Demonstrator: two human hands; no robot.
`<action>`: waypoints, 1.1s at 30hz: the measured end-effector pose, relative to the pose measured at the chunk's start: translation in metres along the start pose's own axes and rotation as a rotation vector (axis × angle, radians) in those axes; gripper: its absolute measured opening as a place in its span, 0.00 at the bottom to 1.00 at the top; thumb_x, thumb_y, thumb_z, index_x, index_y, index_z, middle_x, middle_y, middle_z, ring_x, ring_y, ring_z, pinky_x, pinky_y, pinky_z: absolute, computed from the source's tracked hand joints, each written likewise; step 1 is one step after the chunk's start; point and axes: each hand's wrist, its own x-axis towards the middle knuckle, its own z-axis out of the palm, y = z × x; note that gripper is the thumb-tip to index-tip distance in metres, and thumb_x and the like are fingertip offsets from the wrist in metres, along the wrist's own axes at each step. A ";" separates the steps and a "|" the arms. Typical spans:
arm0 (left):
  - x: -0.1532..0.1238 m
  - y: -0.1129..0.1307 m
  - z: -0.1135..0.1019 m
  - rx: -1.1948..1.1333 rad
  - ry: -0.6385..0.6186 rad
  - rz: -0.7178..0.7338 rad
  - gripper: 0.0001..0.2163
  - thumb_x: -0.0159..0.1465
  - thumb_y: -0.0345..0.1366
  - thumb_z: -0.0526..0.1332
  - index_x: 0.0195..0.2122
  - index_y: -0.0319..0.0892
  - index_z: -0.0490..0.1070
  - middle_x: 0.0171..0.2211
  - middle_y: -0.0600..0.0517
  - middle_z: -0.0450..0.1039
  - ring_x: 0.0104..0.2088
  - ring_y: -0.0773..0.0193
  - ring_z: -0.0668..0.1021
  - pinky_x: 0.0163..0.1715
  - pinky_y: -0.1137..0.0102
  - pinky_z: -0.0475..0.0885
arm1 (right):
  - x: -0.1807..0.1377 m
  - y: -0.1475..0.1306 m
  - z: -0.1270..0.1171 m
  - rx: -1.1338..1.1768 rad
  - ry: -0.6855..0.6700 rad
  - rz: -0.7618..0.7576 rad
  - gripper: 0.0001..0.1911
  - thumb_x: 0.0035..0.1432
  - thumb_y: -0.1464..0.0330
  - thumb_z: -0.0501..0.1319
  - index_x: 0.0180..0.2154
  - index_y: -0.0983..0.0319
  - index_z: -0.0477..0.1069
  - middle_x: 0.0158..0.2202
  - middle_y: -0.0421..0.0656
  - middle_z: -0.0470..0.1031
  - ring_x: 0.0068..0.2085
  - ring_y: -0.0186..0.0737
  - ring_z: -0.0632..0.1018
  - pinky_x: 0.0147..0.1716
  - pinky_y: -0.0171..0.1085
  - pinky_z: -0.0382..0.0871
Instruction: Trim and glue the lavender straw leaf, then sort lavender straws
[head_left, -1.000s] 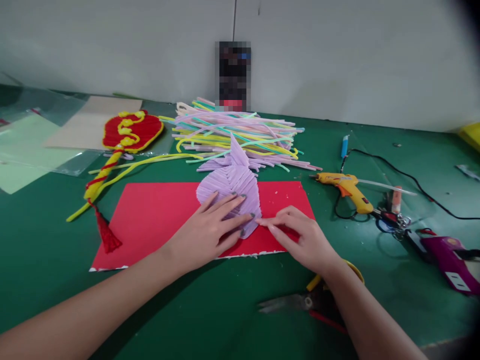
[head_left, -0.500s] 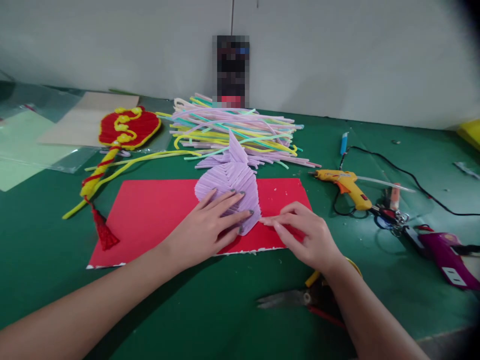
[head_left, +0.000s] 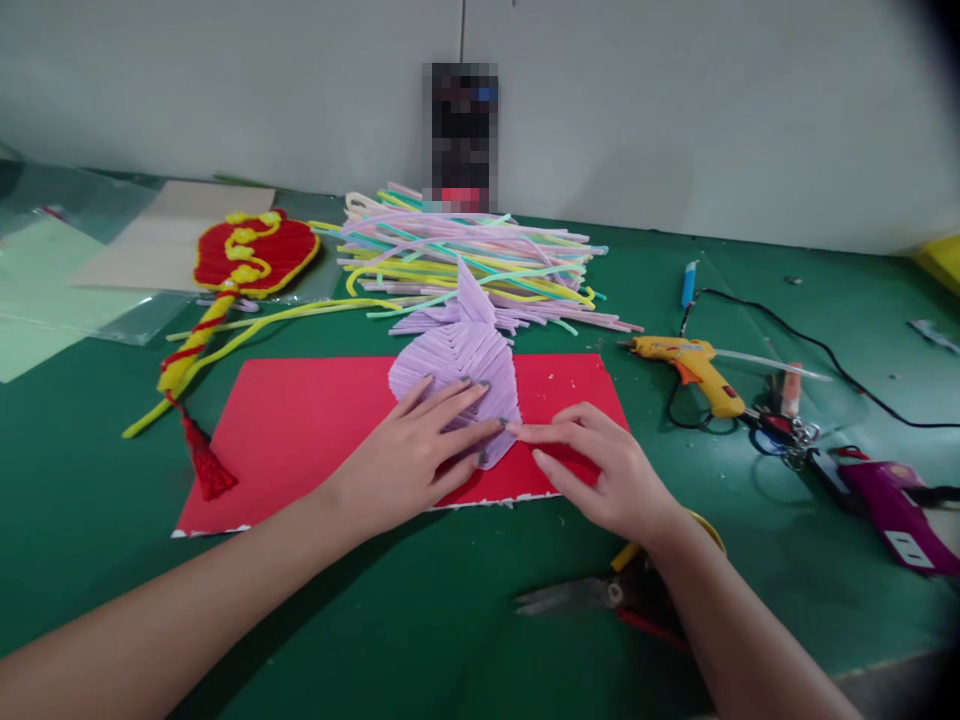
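A light purple leaf-shaped piece made of pipe cleaners lies on a red board, its pointed tip reaching past the board's far edge. My left hand rests flat on the lower part of it, fingers spread. At the piece's lower right edge, the extended index fingertip of my right hand touches the purple strands. The thumb of that hand stands apart below, with nothing visible between thumb and finger.
Behind lies a pile of coloured pipe cleaners. A red and yellow fan with a tassel is at left. A yellow glue gun with a cord lies right. Pliers-like cutters lie near my right forearm, and a purple object far right.
My right index finger has moved slightly left and away from me, onto the edge of the purple piece, and its thumb has separated from it. My left hand stays put.
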 end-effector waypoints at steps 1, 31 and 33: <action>0.000 0.000 0.000 0.003 0.003 0.003 0.18 0.66 0.37 0.48 0.56 0.48 0.64 0.62 0.49 0.57 0.62 0.57 0.59 0.61 0.55 0.49 | 0.000 0.000 0.000 -0.005 -0.009 0.003 0.14 0.59 0.67 0.55 0.46 0.58 0.72 0.36 0.44 0.75 0.38 0.38 0.73 0.39 0.39 0.70; -0.001 0.000 0.000 0.004 0.036 0.023 0.17 0.66 0.36 0.49 0.55 0.46 0.65 0.60 0.47 0.59 0.61 0.57 0.60 0.60 0.54 0.51 | -0.001 0.007 0.004 -0.082 0.074 0.062 0.13 0.60 0.68 0.56 0.44 0.58 0.74 0.31 0.44 0.72 0.35 0.36 0.72 0.36 0.37 0.69; -0.001 0.000 0.000 0.006 0.032 0.022 0.17 0.66 0.36 0.49 0.55 0.46 0.65 0.60 0.47 0.59 0.61 0.57 0.60 0.60 0.54 0.51 | -0.001 0.007 0.003 -0.089 0.081 0.068 0.12 0.60 0.68 0.56 0.43 0.58 0.74 0.31 0.44 0.72 0.35 0.37 0.73 0.36 0.37 0.69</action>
